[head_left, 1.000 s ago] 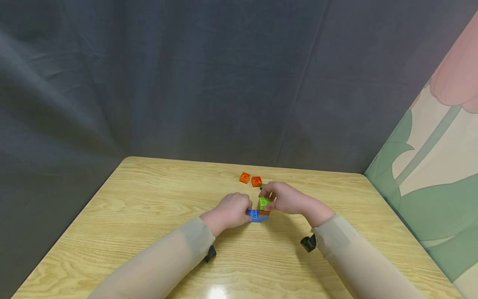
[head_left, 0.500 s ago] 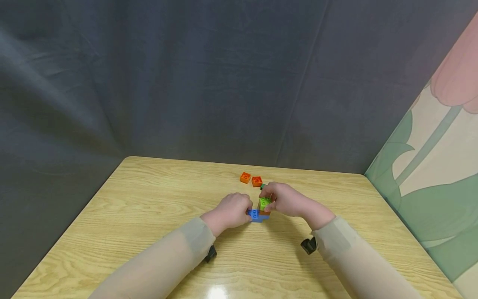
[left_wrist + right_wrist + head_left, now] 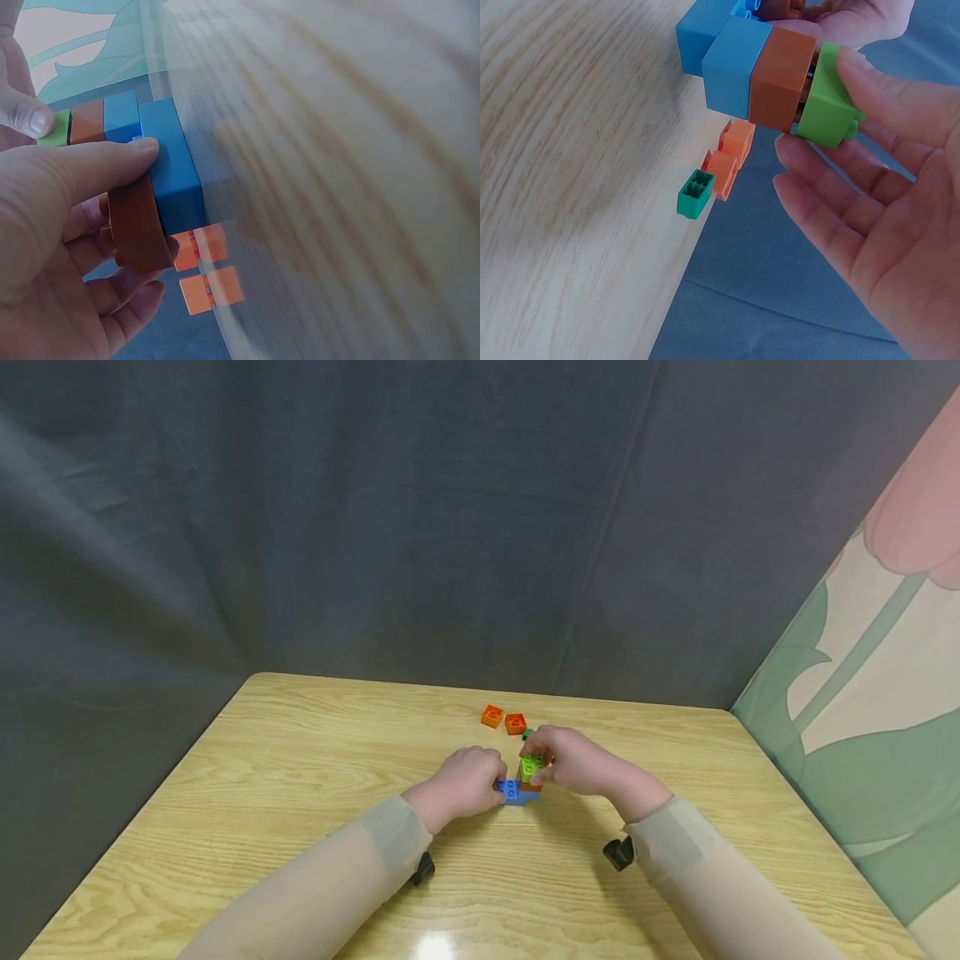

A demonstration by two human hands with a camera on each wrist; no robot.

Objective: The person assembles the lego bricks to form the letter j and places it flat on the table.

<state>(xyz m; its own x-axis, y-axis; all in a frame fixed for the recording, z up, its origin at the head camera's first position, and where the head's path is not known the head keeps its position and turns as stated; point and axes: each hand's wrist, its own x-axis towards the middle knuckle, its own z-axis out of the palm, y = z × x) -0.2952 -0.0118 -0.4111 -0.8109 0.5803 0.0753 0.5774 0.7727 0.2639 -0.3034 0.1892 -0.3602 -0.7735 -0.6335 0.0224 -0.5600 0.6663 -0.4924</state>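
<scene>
My left hand [image 3: 462,783] steadies a small stack of toy building blocks. In the left wrist view its thumb presses a long blue block [image 3: 180,176], and its fingers curl around a brown block [image 3: 139,225] joined to that. Another blue block [image 3: 737,71] sits one level up, topped by a second brown block [image 3: 781,79]. My right hand [image 3: 573,762] pinches a light green block [image 3: 829,101] between thumb and fingers. That block lies over the second brown one, with studs showing in a narrow, slightly slanted gap between them.
Two orange blocks [image 3: 492,717] [image 3: 516,724] lie behind the stack on the wooden table [image 3: 315,735], hollow side up. Beside them is a dark green block [image 3: 696,193]. A dark curtain [image 3: 450,527] hangs behind the table, and a flower-patterned panel [image 3: 885,693] borders the right.
</scene>
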